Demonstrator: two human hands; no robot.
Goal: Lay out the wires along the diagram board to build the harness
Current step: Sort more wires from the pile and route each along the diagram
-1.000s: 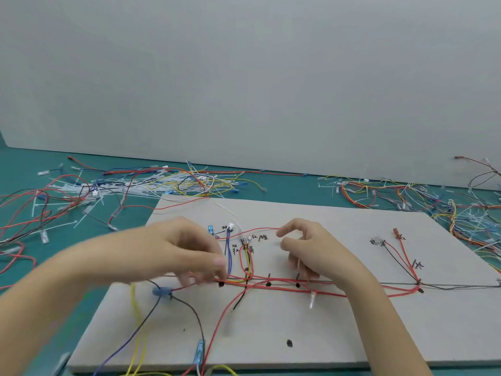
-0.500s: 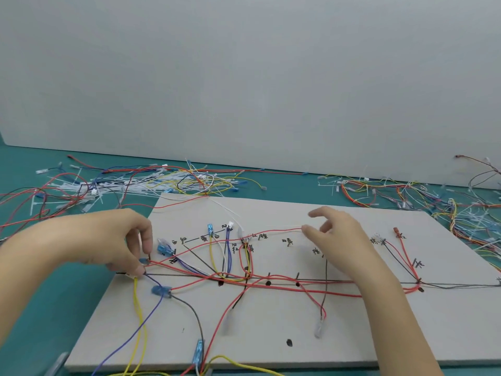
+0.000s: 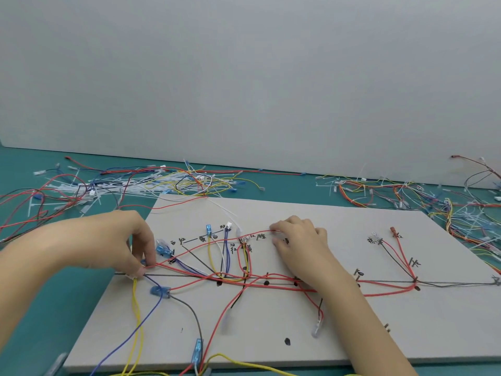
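Head view: left hand (image 3: pixel 119 242) and right hand (image 3: pixel 301 240) pinch one long red wire (image 3: pixel 217 241) over the diagram board (image 3: pixel 379 335).

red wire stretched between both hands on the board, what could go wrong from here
1. The left hand and right hand each pinch an end of the red wire; pulling tighter could drag it off the board's drawn lines.
2. It crosses the yellow wire and blue wire, so it may snag and shift them.

Grey board (image 3: pixel 352 321) (black markings); red, yellow, blue wires (image 3: pixel 271 284); teal table (image 3: pixel 40 335).
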